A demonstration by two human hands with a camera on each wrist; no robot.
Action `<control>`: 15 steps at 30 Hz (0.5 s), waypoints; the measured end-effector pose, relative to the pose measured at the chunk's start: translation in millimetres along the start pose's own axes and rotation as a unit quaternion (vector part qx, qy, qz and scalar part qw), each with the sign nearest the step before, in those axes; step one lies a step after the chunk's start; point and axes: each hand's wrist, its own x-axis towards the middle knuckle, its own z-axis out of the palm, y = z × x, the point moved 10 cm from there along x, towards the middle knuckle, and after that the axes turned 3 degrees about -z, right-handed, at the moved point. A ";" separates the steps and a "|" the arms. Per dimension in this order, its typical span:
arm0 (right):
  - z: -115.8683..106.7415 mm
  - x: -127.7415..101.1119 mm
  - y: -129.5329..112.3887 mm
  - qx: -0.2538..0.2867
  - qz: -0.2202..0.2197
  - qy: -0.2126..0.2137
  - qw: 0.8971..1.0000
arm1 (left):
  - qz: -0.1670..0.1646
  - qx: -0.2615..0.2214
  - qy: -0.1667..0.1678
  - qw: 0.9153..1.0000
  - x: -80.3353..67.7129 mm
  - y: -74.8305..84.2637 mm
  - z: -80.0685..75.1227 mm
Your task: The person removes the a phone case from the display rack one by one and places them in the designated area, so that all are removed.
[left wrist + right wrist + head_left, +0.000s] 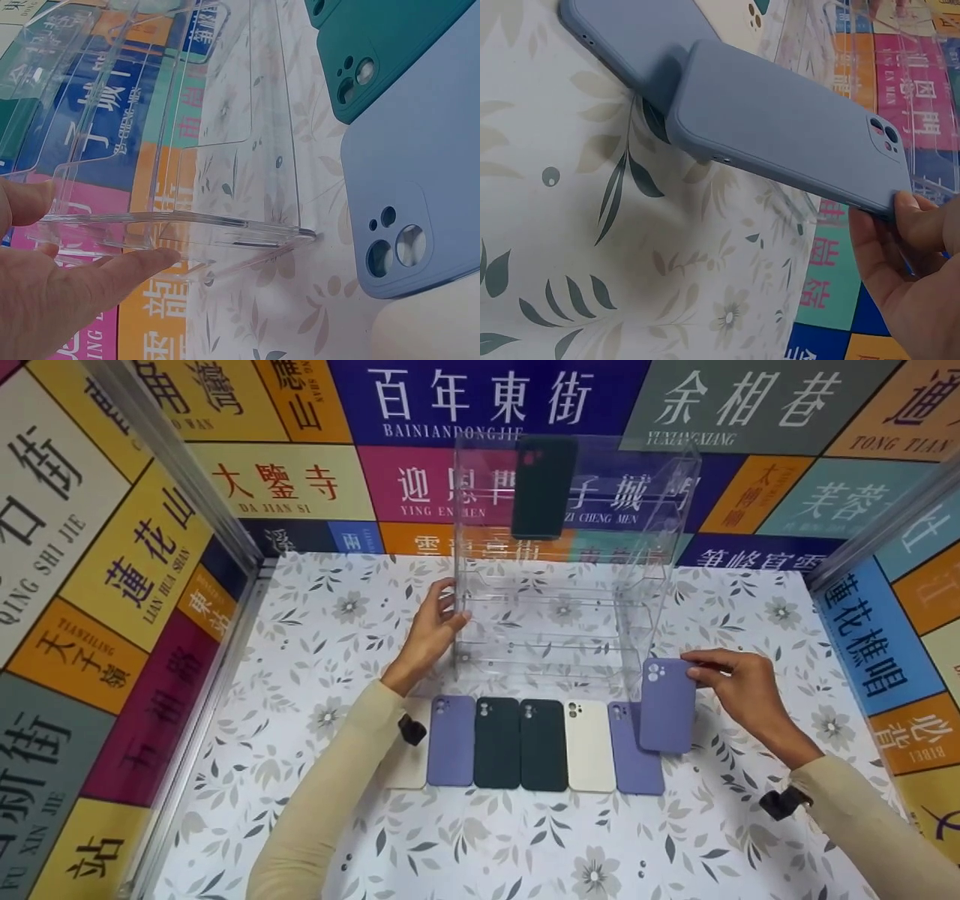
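Note:
A clear acrylic display rack [544, 619] stands on the table, and a dark green phone case [541, 499] rests upright on its top tier. My left hand [436, 622] holds the rack's left side panel, thumb on one side and fingers on the other, as the left wrist view [82, 277] shows. Between thumb and fingers, my right hand [739, 682] pinches a purple phone case [666, 712] by its upper right edge. That case is tilted in the right wrist view and overlaps another purple case [626, 769] lying at the row's right end.
In front of the rack lies a row of phone cases: a cream one [409, 776] partly behind the left sleeve, a purple one [451, 750], dark green ones [498, 750] and a cream one [590, 754]. Walls with printed signs [480, 401] enclose the floral tabletop [525, 847].

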 end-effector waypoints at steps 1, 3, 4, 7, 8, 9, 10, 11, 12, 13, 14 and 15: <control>0.4 -0.1 3.2 -0.003 0.008 -0.007 1.000 | -0.001 0.000 0.000 1.000 -0.3 0.0 0.3; 1.2 -0.6 8.9 -0.009 0.024 -0.021 0.999 | -0.001 0.000 0.000 1.000 -0.1 -0.5 0.4; 1.6 -1.0 11.4 -0.009 0.032 -0.028 0.999 | -0.002 0.000 0.000 1.000 -0.3 -0.4 0.3; 2.8 -2.6 19.5 -0.012 0.056 -0.050 0.997 | -0.001 -0.004 0.000 1.000 0.3 -0.8 -0.4; 3.5 -3.5 22.2 -0.010 0.064 -0.059 0.996 | 0.000 -0.003 0.000 1.000 0.4 -1.0 -0.7; 4.5 -4.4 25.6 -0.007 0.072 -0.068 0.995 | 0.000 -0.002 0.000 1.000 0.5 -1.1 -0.9; 5.6 -5.5 28.8 -0.003 0.081 -0.077 0.994 | 0.000 0.000 0.000 1.000 0.3 -1.0 -1.1; 6.9 -6.6 32.5 0.003 0.089 -0.087 0.992 | 0.000 0.001 0.000 1.000 0.3 -1.0 -1.2; 7.9 -7.9 35.7 0.010 0.097 -0.096 0.991 | 0.000 0.002 0.001 1.000 0.3 -1.0 -1.3; 9.2 -9.3 39.5 0.018 0.105 -0.105 0.989 | 0.001 0.003 0.000 1.000 0.3 -1.0 -1.1; 10.5 -10.9 43.2 0.028 0.112 -0.114 0.987 | 0.001 0.002 0.000 1.000 0.3 -1.0 -0.9; 11.7 -12.3 47.0 0.037 0.118 -0.121 0.985 | 0.002 0.001 0.000 1.000 0.2 -0.9 -0.8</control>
